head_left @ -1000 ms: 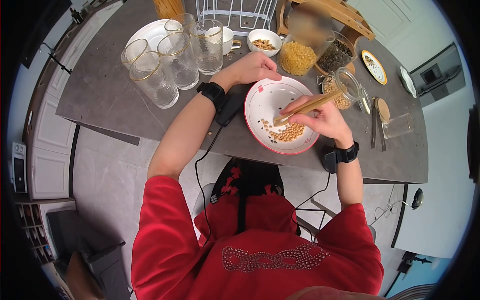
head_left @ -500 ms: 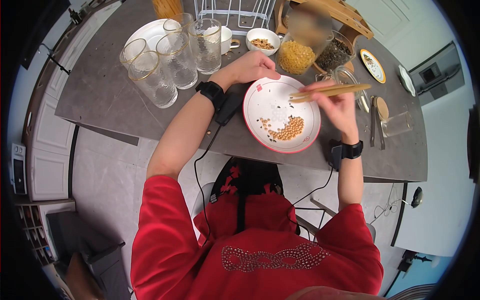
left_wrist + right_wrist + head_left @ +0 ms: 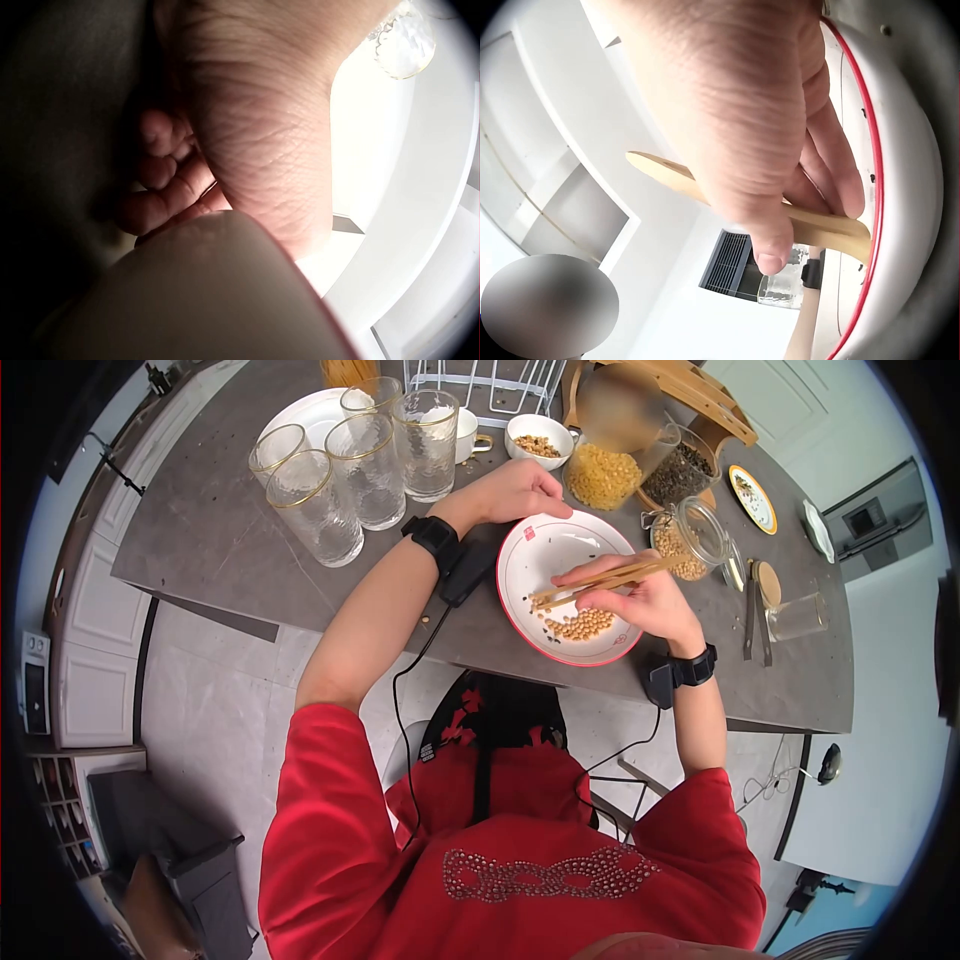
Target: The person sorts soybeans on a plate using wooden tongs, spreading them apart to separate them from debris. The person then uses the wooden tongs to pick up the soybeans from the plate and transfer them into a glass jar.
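Note:
A white bowl with a red rim sits near the table's front edge. Tan round beans lie along its near side, with dark specks scattered about. My left hand grips the bowl's far-left rim; its curled fingers show against the outside in the left wrist view. Over the bowl, my right hand pinches light wooden tongs between thumb and fingers. The tips of the tongs point down to the left, among the beans at the left edge of the pile. In the right wrist view the tongs reach inside the rim.
Several gold-rimmed glasses stand at left. Behind the bowl are a small bowl of nuts, a jar of yellow pasta and a dark-filled jar. An open bean jar and metal tongs lie to the right.
My right hand swung the tongs up to the bowl's right side half a second ago, and now has them back down at the beans. The left hand has stayed on the rim.

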Motion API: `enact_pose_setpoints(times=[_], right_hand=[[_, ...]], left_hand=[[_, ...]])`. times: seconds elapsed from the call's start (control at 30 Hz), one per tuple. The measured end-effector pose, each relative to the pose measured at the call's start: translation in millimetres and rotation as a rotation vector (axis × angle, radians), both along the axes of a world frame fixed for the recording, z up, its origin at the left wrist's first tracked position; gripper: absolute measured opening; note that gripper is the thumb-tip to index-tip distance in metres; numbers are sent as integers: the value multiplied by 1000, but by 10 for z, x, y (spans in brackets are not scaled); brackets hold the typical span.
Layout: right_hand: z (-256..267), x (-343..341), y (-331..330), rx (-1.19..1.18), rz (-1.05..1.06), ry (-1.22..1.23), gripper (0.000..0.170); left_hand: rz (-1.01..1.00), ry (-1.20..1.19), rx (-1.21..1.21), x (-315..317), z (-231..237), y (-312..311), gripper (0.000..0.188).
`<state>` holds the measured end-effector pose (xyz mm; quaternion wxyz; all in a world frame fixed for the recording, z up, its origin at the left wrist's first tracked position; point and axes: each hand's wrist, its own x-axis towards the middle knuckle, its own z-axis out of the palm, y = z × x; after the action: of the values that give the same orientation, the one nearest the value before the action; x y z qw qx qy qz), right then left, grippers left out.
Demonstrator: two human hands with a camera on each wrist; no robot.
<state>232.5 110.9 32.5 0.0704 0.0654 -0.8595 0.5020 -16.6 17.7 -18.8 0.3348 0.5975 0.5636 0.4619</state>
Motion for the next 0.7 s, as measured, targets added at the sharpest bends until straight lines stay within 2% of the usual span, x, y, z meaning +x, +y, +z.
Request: enact_pose_setpoints(times=[0.17, 0.27, 0.33, 0.43, 0.47, 0.5, 0.53, 0.6, 0.7], right_hand=[[-22, 6, -3, -62, -88, -89, 16], [-21, 18, 30, 26, -122, -32, 14], [-47, 23, 107, 69, -318, 138, 12], [35, 104, 307, -48, -707, 428, 24], [89, 109, 363, -24, -809, 606, 27], [94, 162, 492, -30, -921, 669, 29], [97, 216, 627, -29, -926, 671, 29], [147, 261, 822, 392, -1171, 701, 32], [190, 279, 821, 261, -1161, 684, 33]], left_hand=[[12, 17, 15, -30, -57, 33, 24], [-16, -29, 7, -16, -63, 23, 25], [-29, -46, 9, -46, -60, 66, 25], [-1, -14, 5, -20, -95, 40, 26], [3, -26, -4, -2, -60, 21, 26], [3, -34, -11, 11, -23, 15, 26], [-2, -32, -11, -2, -58, 37, 26], [-2, 19, 10, -40, -67, 58, 26], [-9, -27, 6, -29, -76, 49, 25]])
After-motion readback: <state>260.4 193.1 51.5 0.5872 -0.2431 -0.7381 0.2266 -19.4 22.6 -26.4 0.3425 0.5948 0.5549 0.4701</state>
